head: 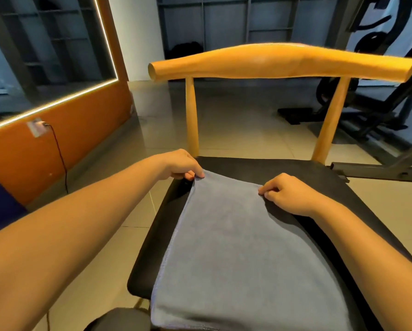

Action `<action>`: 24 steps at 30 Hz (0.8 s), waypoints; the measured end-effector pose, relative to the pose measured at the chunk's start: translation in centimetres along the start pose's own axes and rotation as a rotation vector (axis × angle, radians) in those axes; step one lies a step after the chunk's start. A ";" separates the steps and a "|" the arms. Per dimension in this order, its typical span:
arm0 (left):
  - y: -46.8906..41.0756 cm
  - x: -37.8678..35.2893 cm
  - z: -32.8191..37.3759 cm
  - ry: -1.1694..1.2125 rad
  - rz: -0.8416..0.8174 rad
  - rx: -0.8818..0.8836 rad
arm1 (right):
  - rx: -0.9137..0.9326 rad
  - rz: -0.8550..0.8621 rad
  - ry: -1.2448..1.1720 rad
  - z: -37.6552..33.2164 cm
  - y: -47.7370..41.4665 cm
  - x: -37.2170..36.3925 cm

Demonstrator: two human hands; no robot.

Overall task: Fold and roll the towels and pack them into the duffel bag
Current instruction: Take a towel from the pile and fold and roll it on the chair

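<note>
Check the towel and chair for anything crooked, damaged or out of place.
Nothing looks damaged or spilled. The grey towel sits slightly askew on the black seat: its far edge slants against the seat's back edge. The left hand and the right hand each pinch a far corner.

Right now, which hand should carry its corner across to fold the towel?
Probably the left hand: it pinches the far towel corner at the seat rim, so folding rightward keeps it on the seat. The right hand pinches the other.
</note>
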State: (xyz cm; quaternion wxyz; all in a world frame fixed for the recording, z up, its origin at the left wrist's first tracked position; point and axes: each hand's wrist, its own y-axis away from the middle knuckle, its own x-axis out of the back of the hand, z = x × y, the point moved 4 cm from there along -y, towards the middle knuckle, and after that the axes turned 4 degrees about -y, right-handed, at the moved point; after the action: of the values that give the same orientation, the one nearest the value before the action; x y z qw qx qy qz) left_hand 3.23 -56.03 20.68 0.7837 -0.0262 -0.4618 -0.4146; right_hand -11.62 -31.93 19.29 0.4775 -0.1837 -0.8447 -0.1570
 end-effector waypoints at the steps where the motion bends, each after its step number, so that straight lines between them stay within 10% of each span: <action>1: -0.1 0.3 -0.3 0.026 -0.004 0.005 | 0.000 0.002 -0.007 0.0 0.0 0.1; 6: 0.2 0.5 -1.4 0.046 -0.019 0.000 | 0.004 0.009 -0.027 -0.2 0.2 0.1; 12: 2.3 -2.8 3.6 -0.198 0.330 -0.248 | -0.042 0.065 -0.281 1.3 0.9 1.5; 16: 4.8 -8.9 9.5 -0.128 0.096 -0.350 | -0.322 0.189 -0.587 3.8 2.5 3.4; 24: 5.4 -12.7 13.3 -0.446 0.123 -0.212 | -0.235 -0.178 -0.459 2.0 5.8 2.3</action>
State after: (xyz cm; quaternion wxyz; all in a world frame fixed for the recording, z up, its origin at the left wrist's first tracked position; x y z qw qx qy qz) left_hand -5.38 -38.86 20.68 0.6792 -0.2272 -0.5745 -0.3963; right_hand -11.52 -25.56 20.85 0.2334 -0.1934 -0.9197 -0.2494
